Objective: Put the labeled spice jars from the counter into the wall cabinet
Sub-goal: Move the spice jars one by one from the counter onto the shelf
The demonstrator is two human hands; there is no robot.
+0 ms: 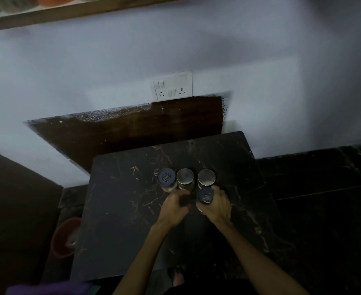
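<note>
1. A dark marbled tabletop (120, 220) is standing against a pale wall, with a white switch-and-socket plate (172, 85) sitting on the wall above it.
2. Three jars are standing upright in a row near the middle of the tabletop: a blue-lidded jar (166, 179) at the left, a steel-lidded jar (185, 178) just beside it, and a second steel-lidded jar (206, 177) at the right.
3. The right hand (216, 206) is grasping a fourth jar (205, 196), blue-lidded, with the fingers curling round its body just in front of the right-hand steel jar; whether this jar is lifted or resting on the tabletop cannot be told.
4. The left hand (175, 206) is reaching toward the base of the middle jar with curled fingers; in the dim light it cannot be told whether it is gripping anything.
5. The wooden underside of the wall cabinet (68, 13) is running along the top edge of the view, well apart from the jars.
6. A reddish bucket (65, 237) is sitting on the floor to the left of the tabletop.
</note>
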